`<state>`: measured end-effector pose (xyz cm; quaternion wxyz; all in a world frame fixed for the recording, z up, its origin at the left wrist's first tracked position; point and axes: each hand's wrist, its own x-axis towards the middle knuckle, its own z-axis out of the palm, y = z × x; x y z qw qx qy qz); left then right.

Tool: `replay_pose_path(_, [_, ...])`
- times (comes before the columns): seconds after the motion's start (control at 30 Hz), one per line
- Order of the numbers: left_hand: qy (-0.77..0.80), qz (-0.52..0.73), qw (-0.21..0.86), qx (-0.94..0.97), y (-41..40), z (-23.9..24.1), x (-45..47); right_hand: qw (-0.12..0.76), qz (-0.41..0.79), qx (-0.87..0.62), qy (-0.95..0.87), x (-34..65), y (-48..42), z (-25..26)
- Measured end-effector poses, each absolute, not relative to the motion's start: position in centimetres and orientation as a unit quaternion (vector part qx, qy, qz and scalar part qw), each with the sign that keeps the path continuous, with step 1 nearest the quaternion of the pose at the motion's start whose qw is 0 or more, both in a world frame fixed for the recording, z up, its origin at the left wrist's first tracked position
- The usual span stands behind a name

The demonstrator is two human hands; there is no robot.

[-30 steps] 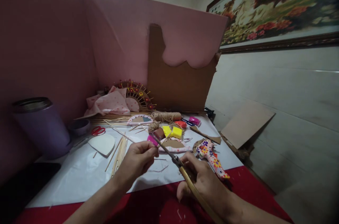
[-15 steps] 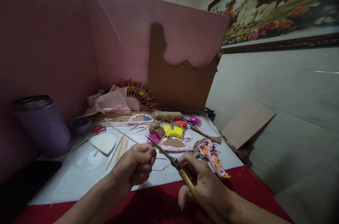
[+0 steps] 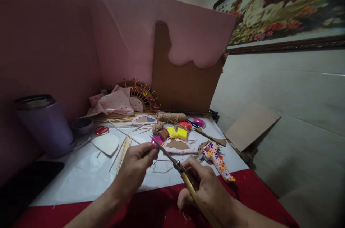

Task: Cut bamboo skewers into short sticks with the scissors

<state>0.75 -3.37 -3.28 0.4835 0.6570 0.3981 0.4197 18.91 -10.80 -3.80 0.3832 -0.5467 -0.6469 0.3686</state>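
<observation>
My left hand (image 3: 141, 158) is closed in a pinch, its fingertips at a thin wooden stick (image 3: 168, 138) that slants up to the right. My right hand (image 3: 208, 185) is wrapped round the gold-coloured handles of a pair of scissors (image 3: 192, 188). Their dark blades point up and left and cross the stick just beside my left fingertips. The blades look nearly closed. Behind them lie a pink packet (image 3: 157, 141) and a half-round cardboard piece (image 3: 176, 144) with a pale fabric edge.
Several loose sticks (image 3: 124, 154) lie left, near a white cut-out shape (image 3: 105, 144) and red-handled scissors (image 3: 101, 130). A purple tumbler (image 3: 45, 127) stands far left. Yellow packets (image 3: 181, 133) and twine (image 3: 171, 117) lie behind. A flower-patterned glue gun (image 3: 217, 158) is at right.
My left hand has turned and its fingers have shifted on the stick. The scissors stay in almost the same place. A small pale bit now shows over the red cloth below my right hand.
</observation>
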Motion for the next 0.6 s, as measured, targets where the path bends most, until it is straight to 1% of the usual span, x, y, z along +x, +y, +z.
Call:
replay_pose_path(0.07, [0.381,0.365,0.642,0.557,-3.1,-2.8,0.5,0.386,0.346,-0.547,-0.657,18.9,-10.8,-3.7])
replay_pose_path(0.1, [0.365,0.338,0.702,0.51,-2.9,-2.7,0.4,0.387,0.343,-0.544,-0.661,18.9,-10.7,-3.7])
replay_pose_path(0.17, [0.325,0.298,0.781,0.443,-2.7,-2.6,0.2,0.386,0.343,-0.542,-0.663,19.1,-10.7,-3.6])
replay_pose_path(0.27, [0.27,0.246,0.834,0.414,-2.4,-2.9,0.0,0.374,0.341,-0.538,-0.674,19.3,-10.7,-3.4])
replay_pose_path(0.33, [0.268,0.249,0.824,0.433,-2.4,-3.1,0.2,0.371,0.336,-0.542,-0.676,19.4,-10.7,-3.3])
replay_pose_path(0.37, [0.286,0.275,0.795,0.458,-2.5,-3.2,0.3,0.371,0.334,-0.547,-0.672,19.4,-10.7,-3.3])
replay_pose_path(0.4, [0.313,0.318,0.744,0.498,-2.5,-3.4,0.5,0.374,0.331,-0.555,-0.666,19.3,-10.7,-3.4])
replay_pose_path(0.43, [0.343,0.371,0.667,0.548,-2.7,-3.5,0.7,0.377,0.328,-0.562,-0.659,19.3,-10.6,-3.5])
replay_pose_path(0.5, [0.388,0.465,0.462,0.647,-3.0,-3.9,1.0,0.381,0.331,-0.568,-0.65,19.1,-10.5,-3.8])
replay_pose_path(0.53, [0.398,0.493,0.366,0.682,-3.1,-4.0,1.1,0.382,0.335,-0.567,-0.649,19.0,-10.5,-3.9])
replay_pose_path(0.57, [0.403,0.506,0.294,0.704,-3.3,-4.0,1.1,0.382,0.338,-0.566,-0.648,18.9,-10.5,-4.1])
replay_pose_path(0.6, [0.407,0.508,0.258,0.714,-3.4,-4.0,1.1,0.379,0.343,-0.564,-0.648,18.7,-10.5,-4.1])
